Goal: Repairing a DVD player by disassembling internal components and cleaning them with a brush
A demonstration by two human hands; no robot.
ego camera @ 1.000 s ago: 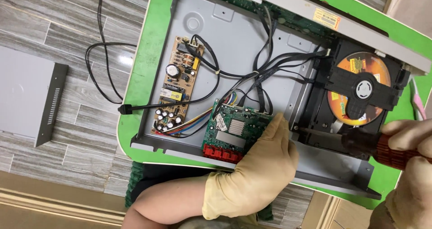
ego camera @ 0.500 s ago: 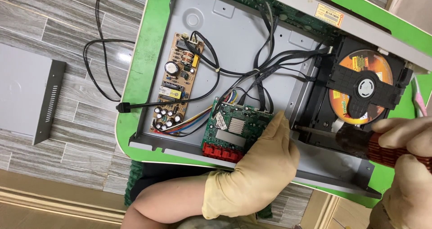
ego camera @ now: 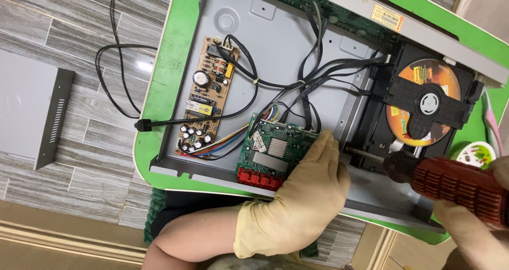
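Right hand (ego camera: 477, 233), gloved, fingers wrapped tight round the red-handled screwdriver (ego camera: 456, 188) at 4 o'clock; shaft runs toward 9 o'clock, tip at the disc drive's (ego camera: 424, 108) lower edge, just beside the left fingers. Left hand (ego camera: 305, 196), gloved, lies flat w/ fingers (ego camera: 326, 148) straight, gripping nothing, pressed on the chassis floor (ego camera: 275, 42) btwn the green circuit board (ego camera: 275, 153) & the drive, touching the board's right edge. Orange disc (ego camera: 421, 103) sits in the drive at 2 o'clock. Power board (ego camera: 204, 105) at 9 o'clock of the green board, wires crossing between. Open room: bare chassis floor toward 12 o'clock; green counter (ego camera: 169, 79) rim at left. Vs half a sec. ago: screwdriver handle sits lower & nearer the left hand; left hand unmoved.
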